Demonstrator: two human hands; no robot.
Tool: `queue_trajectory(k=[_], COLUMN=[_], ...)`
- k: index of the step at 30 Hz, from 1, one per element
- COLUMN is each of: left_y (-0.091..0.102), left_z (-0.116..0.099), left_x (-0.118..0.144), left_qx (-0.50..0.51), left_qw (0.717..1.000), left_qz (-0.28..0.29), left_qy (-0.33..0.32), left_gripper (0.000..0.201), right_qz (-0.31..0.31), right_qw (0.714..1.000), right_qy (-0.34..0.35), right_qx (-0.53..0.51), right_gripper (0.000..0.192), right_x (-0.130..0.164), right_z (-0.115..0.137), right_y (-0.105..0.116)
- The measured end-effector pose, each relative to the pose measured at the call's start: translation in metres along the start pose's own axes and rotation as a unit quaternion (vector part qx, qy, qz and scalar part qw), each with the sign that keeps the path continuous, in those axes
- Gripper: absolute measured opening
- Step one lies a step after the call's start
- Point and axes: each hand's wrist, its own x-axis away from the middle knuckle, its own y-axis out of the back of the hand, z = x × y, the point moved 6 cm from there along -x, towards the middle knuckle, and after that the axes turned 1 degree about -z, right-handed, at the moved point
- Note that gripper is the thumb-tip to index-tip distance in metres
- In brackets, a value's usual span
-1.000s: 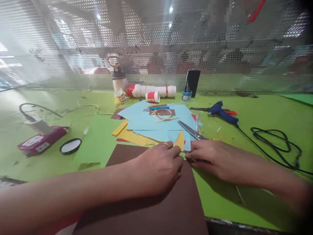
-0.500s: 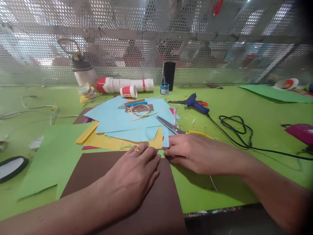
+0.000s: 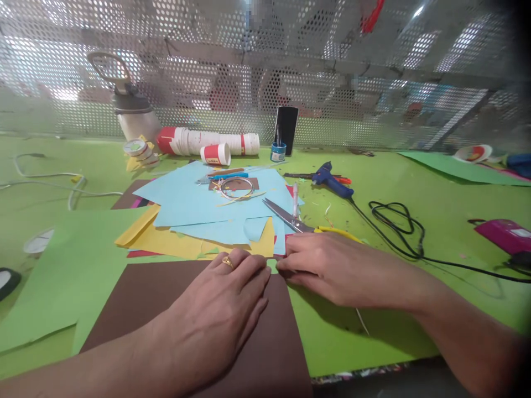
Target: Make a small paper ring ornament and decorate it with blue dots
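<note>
Two bare hands come together at the top right corner of a brown paper sheet (image 3: pixel 286 331). My left hand (image 3: pixel 226 309), with a gold ring, lies over the sheet, its fingers bent and close together. The fingers of my right hand (image 3: pixel 327 265) are pinched just right of the corner. Between the fingertips shows a small green paper piece (image 3: pixel 271 265); both hands appear closed on it, though most fingertips are hidden. Scissors with yellow handles (image 3: pixel 290 216) lie open just beyond my right hand. Blue paper sheets (image 3: pixel 191 204) and yellow paper (image 3: pixel 155 237) are layered in front of the fingers.
A blue glue gun (image 3: pixel 332 181) with a black cable lies right of the papers. Stacked paper cups (image 3: pixel 211 142), a jug (image 3: pixel 135 113), a phone (image 3: pixel 287 127) and a small blue pot (image 3: pixel 277 151) stand along the perforated metal screen (image 3: pixel 186 72). Green paper (image 3: pixel 78 249) lies left.
The view has shifted slightly. Both hands keep nearly the same place at the brown sheet's corner, and the green piece stays between the fingertips.
</note>
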Motion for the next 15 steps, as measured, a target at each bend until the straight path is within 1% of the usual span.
queue_trajectory(k=[4,9,14,15], left_y=[0.0017,0.0026,0.0013,0.0012], left_z=[-0.0027,-0.0035,-0.0024,-0.0030], left_x=[0.0000,-0.0011,-0.0017,-0.0019], left_qx=[-0.013,-0.020,-0.037,-0.044], left_qw=[1.000,1.000,0.999,0.999], left_qz=[-0.014,-0.016,-0.013,-0.013], left_qy=[-0.009,-0.012,-0.009,-0.012], left_gripper=[0.032,0.033,0.035,0.035], right_qz=[0.008,0.008,0.004,-0.006], right_qw=[1.000,1.000,1.000,1.000], right_qy=[-0.005,-0.006,-0.014,-0.009], right_qx=[-0.009,-0.023,-0.026,-0.028], right_gripper=[0.022,0.022,0.022,0.021], right_x=[0.0009,0.0028,0.0031,0.0032], right_z=[-0.0025,-0.0060,-0.0072,-0.0071], right_y=[-0.0022,-0.0040,-0.0043,-0.0031])
